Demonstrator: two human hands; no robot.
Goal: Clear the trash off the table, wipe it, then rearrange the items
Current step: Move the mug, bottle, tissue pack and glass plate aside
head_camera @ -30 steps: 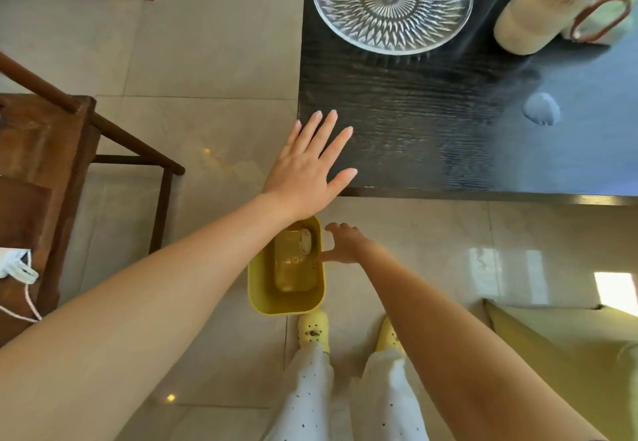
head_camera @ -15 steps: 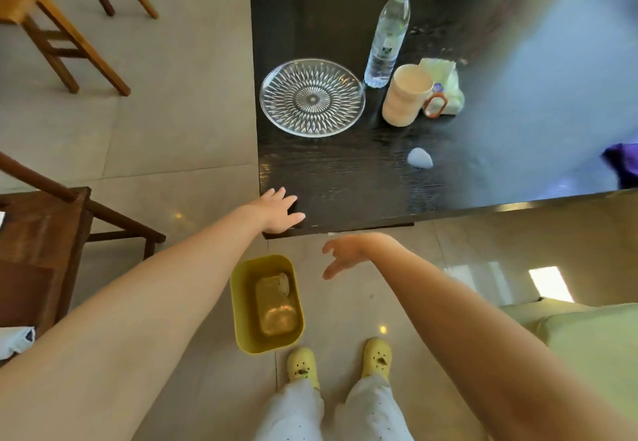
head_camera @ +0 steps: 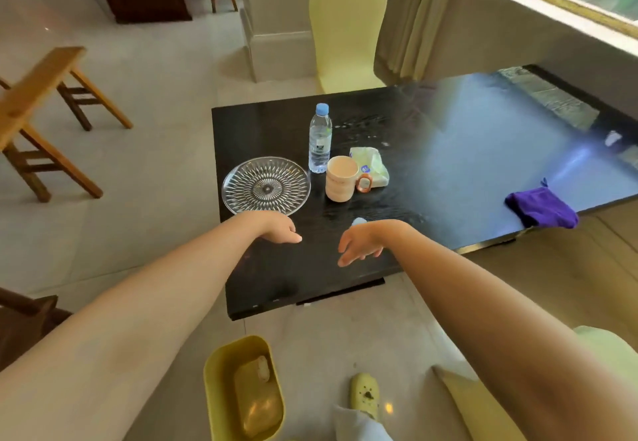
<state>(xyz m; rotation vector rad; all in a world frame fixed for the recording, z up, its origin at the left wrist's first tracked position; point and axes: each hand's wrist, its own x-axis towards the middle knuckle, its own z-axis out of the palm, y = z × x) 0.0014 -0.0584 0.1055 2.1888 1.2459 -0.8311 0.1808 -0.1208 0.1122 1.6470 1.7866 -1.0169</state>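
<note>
A black table (head_camera: 431, 178) carries a clear glass plate (head_camera: 266, 186), a water bottle (head_camera: 320, 138), a beige mug (head_camera: 341, 179) with an orange handle, a pack of tissues (head_camera: 371, 164) and a purple cloth (head_camera: 542, 207) near its front right edge. A small pale scrap (head_camera: 359, 221) lies just beyond my right hand. My left hand (head_camera: 281, 230) hovers over the table's near left part, fingers hanging relaxed and empty. My right hand (head_camera: 360, 244) hovers beside it, fingers loose, holding nothing. A yellow bin (head_camera: 221, 392) with trash inside stands on the floor below.
A yellow-covered chair (head_camera: 345, 26) stands behind the table. Wooden stools (head_camera: 38, 109) stand on the tiled floor at left. A yellow cushion (head_camera: 476, 409) lies at lower right, next to my foot in a yellow shoe (head_camera: 365, 394).
My view has risen from the bin to the whole table. Both hands lifted away from the bin and table edge and now hover over the tabletop.
</note>
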